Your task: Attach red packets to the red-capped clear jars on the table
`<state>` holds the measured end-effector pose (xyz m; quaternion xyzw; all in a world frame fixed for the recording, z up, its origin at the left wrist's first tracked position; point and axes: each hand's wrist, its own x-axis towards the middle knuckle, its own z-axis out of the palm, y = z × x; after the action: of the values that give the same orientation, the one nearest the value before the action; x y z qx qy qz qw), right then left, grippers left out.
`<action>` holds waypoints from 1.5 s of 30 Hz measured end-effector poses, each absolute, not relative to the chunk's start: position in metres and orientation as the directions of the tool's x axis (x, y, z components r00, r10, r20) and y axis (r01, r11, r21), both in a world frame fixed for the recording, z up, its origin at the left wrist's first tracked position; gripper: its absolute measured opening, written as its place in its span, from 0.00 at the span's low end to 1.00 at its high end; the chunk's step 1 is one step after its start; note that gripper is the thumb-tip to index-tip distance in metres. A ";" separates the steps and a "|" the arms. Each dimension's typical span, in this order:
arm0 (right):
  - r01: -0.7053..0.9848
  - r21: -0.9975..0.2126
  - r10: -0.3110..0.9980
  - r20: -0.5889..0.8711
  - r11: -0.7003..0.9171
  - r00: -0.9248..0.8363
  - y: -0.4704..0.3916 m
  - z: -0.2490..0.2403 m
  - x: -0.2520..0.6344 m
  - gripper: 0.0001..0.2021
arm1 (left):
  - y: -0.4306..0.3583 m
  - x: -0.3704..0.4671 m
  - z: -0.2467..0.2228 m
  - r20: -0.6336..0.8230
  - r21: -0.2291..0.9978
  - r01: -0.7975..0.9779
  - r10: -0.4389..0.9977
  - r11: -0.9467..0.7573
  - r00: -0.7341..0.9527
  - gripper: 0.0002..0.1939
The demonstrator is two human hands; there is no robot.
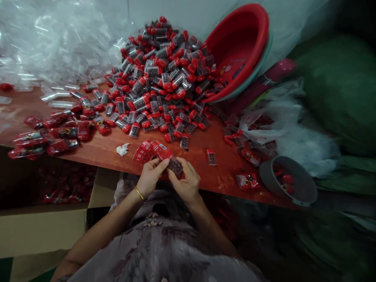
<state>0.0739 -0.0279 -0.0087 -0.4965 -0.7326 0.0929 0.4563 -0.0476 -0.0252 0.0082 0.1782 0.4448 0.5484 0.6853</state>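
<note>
Near the table's front edge, my left hand (149, 178) is closed, thumb and fingers pinching a red printed packet (162, 151). My right hand (188, 181) is closed around a small clear container with dark contents (175, 166). Packet and container meet between the two hands; whether the container is inside the packet cannot be made out. Fanned flat beside the left fingers lie several more red printed packets (143, 152). A single red-capped container (211, 157) rests to the right of my right hand.
A big heap of red-capped clear containers (164, 78) covers the table (94, 150) behind. Filled red packets (63, 135) lie left, above an open cardboard box (44, 225). Clear plastic sleeves (58, 39) pile back left. A red basin (252, 31) leans right; a grey bowl (302, 188) stands front right.
</note>
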 end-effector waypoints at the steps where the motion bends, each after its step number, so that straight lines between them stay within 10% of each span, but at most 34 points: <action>1: 0.637 -0.602 0.817 0.572 0.482 -0.078 -0.028 -0.008 0.072 0.13 | -0.025 -0.048 0.008 -0.412 0.733 -0.591 0.911 0.337 0.009 0.20; 28: 0.647 -0.591 0.828 0.548 0.483 -0.117 -0.021 -0.013 0.056 0.15 | -0.026 -0.041 -0.001 -0.331 0.768 -0.609 0.936 0.196 -0.116 0.20; 35: 0.243 -0.953 0.978 0.145 0.178 -0.149 -0.027 -0.013 0.056 0.15 | -0.015 -0.061 0.011 -0.352 0.722 -0.674 0.921 0.156 -0.165 0.20; 45: -0.039 -0.991 0.982 -0.120 -0.127 -0.147 -0.019 -0.009 0.042 0.14 | -0.027 -0.057 0.005 -0.370 0.721 -0.635 0.929 0.278 -0.014 0.24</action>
<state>0.0425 -0.0192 -0.0091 -0.4805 -0.4907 0.5767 0.4424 -0.0567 -0.0271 0.0047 0.1753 0.4200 0.5749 0.6800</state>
